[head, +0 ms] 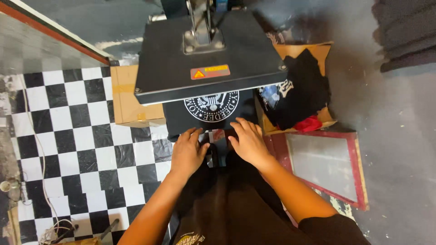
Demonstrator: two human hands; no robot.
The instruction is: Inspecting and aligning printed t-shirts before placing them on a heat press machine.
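A black heat press point(209, 50) stands in front of me, its upper plate raised over the lower bed. A black t-shirt point(181, 115) with a round white print lies on the bed, half under the plate. My left hand point(187, 152) rests flat on the shirt's near edge, fingers spread. Just to its right, my right hand point(247, 140) presses flat on the same edge below the print. Neither hand grips anything. The shirt's lower part hangs down toward my body.
A cardboard box point(125, 97) sits left of the press on the black-and-white checkered floor point(68, 136). An open box point(324, 52) of black garments and a red cloth stands to the right. A red-framed printing screen point(324, 165) lies on the grey floor.
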